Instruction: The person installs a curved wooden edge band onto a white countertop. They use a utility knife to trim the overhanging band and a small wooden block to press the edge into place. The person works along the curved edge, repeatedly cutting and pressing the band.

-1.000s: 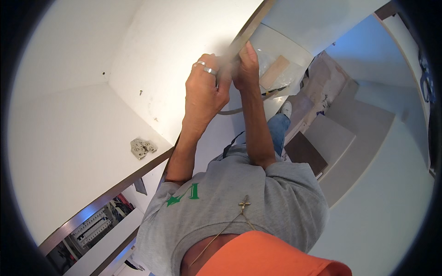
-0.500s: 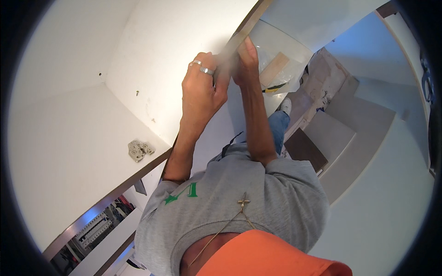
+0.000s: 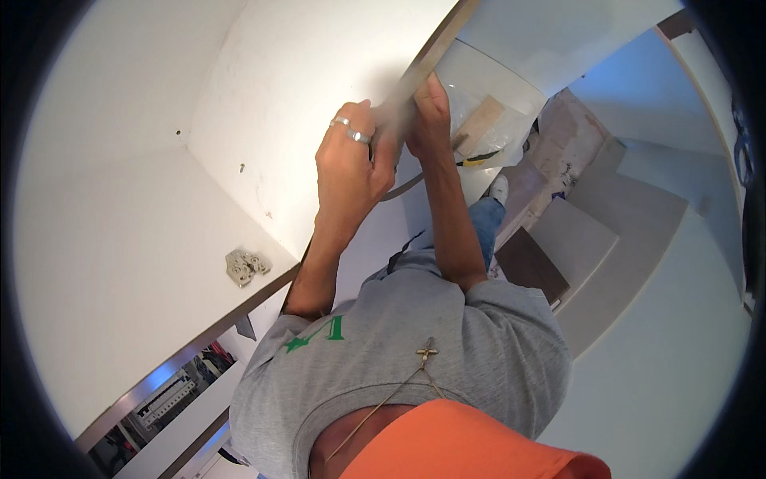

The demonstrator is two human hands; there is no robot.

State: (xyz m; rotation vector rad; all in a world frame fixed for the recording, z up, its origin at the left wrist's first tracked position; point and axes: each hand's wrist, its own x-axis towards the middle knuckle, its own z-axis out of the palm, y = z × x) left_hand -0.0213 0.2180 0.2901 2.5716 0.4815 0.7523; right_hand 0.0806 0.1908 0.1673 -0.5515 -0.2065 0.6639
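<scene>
My left hand point(image 3: 347, 164), with two rings, is closed, its fingers curled near the brown edge of a white panel point(image 3: 437, 44). A thin brown curved strip point(image 3: 405, 189) comes out below that hand and passes behind my right forearm; its upper part is hidden. My right hand point(image 3: 431, 116) is raised against the same panel edge, its thumb side showing and most fingers hidden. A grey blur covers the spot between both hands. Beyond the right wrist, a yellow and black utility knife point(image 3: 477, 160) lies near a light wooden piece point(image 3: 480, 124) on clear plastic.
Metal hinge parts point(image 3: 246, 267) lie on the white shelf point(image 3: 144, 263) at left. Below it is an opening with an electrical panel point(image 3: 166, 399). A dark brown board point(image 3: 531, 263) and grey boards point(image 3: 576, 231) are low at right. A screw point(image 3: 242, 168) sticks out of the white surface.
The curved strip now shows below my left hand, where it was not visible before. Both hands stay at the panel edge; the whole view has shifted slightly.
</scene>
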